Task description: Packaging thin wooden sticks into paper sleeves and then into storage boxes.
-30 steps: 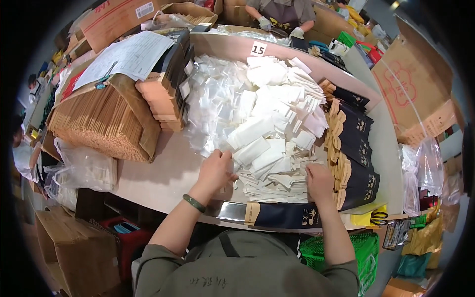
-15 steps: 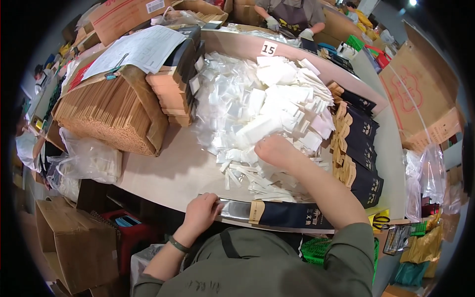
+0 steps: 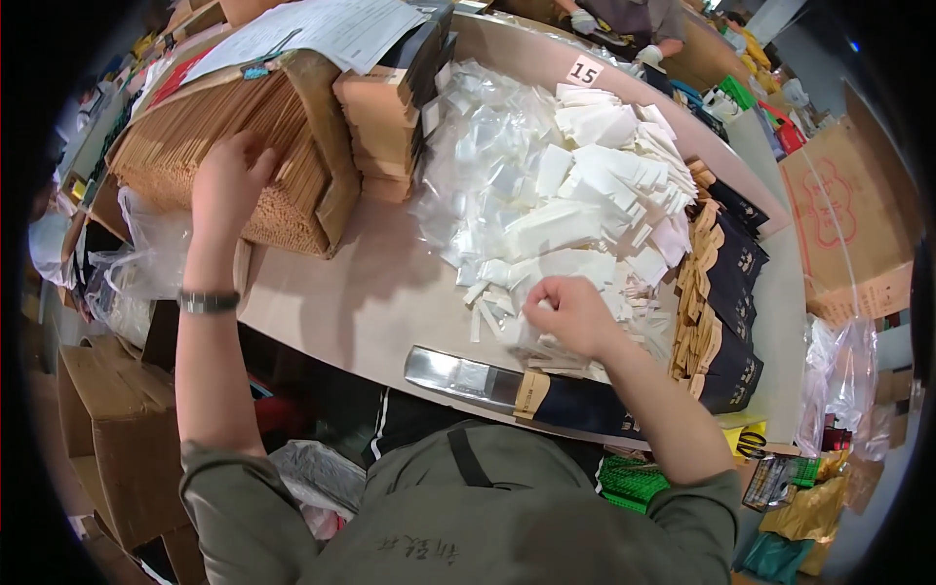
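My left hand [image 3: 226,185] reaches out to the left and rests on a big stack of brown paper sleeves [image 3: 200,146] standing on edge in a cardboard holder. My right hand [image 3: 570,314] is closed on small white paper slips from the heap of white slips and clear plastic bags [image 3: 546,195] in the middle of the table. A dark flat package with a brown band and a shiny silver end [image 3: 517,388] lies along the near table edge, just below that hand.
A row of dark packages with brown bands [image 3: 726,292] lines the right side of the beige table [image 3: 341,302]. Stacked brown packets [image 3: 385,117] and papers sit at the back left. Cardboard boxes [image 3: 848,205] stand at the right, another person's gloved hands [image 3: 614,34] at the far end.
My left hand has gone from the near table edge up to the brown sleeve stack on the left. My right hand pulled back from the heap toward the near edge, closed on slips.
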A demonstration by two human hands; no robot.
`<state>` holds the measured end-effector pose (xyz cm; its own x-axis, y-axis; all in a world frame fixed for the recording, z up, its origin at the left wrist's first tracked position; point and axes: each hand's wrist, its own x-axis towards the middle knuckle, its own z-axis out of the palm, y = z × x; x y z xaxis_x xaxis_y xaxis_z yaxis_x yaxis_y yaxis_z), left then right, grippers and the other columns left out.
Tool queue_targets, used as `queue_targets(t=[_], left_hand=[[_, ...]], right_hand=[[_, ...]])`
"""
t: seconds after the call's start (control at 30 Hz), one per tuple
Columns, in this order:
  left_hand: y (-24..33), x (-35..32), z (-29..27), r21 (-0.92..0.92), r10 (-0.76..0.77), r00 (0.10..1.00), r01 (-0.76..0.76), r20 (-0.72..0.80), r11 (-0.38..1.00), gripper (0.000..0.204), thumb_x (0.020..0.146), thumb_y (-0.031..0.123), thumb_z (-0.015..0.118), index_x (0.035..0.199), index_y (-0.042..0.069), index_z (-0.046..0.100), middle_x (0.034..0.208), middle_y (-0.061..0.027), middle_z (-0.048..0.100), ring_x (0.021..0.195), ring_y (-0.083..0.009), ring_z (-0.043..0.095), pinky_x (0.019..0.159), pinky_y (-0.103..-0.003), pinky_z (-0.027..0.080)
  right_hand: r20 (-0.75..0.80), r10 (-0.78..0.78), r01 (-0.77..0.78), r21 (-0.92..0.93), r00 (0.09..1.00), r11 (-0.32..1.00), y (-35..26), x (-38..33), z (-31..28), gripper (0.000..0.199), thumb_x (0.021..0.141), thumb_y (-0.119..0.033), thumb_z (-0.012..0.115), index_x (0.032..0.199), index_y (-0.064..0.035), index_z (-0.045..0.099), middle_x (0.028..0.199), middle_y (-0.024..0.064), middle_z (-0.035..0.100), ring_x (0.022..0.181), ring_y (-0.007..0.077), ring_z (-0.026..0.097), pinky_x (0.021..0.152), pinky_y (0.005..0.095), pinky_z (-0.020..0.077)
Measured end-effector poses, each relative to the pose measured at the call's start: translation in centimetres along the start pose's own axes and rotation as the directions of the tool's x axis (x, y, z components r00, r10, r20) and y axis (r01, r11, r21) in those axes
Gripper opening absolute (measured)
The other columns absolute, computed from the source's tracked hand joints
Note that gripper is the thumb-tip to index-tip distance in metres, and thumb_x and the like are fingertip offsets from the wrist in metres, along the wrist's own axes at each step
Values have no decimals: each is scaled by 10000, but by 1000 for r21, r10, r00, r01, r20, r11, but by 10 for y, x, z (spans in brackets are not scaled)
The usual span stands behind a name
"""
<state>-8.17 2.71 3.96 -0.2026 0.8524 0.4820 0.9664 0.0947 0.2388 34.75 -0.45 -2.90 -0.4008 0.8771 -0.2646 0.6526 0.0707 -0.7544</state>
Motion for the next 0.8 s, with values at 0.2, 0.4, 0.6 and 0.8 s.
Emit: queue_targets(t=[0.2,0.4,0.6,0.8], left_hand=[[0,30,10,8,47,986,-49,158,999,247,862,173,626,1047,34,711,943,-225,690,898,-392,663,794,-456,525],[5,28,9,169,53,984,-83,173,982,230,850,129,577,1028,40,690,969,-201,697,941,-393,655,817,-479,527],[0,23,5,308,69,996,-85,62,948,201,867,94,529,1008,54,665,1025,-189,683,975,-389,644,815,-485,523],[-7,-32,-32,156,-37,989,59,-145,986,236,947,146,518,1096,27,656,1057,-205,674,987,-367,643,820,-416,514]], right_hand=[[11,-21,19,178,1000,984,-16,-44,55,116,852,-137,689,857,-27,655,611,-60,518,566,10,440,510,220,345],[23,4,-20,737,1000,676,-56,-52,51,37,906,-11,621,884,-31,598,665,-48,575,574,-9,499,512,172,369],[167,-148,205,-411,975,888,9,-47,87,96,847,-163,627,850,-69,610,730,151,642,684,365,634,588,438,492],[118,-395,407,-412,911,815,-6,-44,96,201,880,-260,659,820,-97,557,684,101,613,655,329,628,560,436,480]])
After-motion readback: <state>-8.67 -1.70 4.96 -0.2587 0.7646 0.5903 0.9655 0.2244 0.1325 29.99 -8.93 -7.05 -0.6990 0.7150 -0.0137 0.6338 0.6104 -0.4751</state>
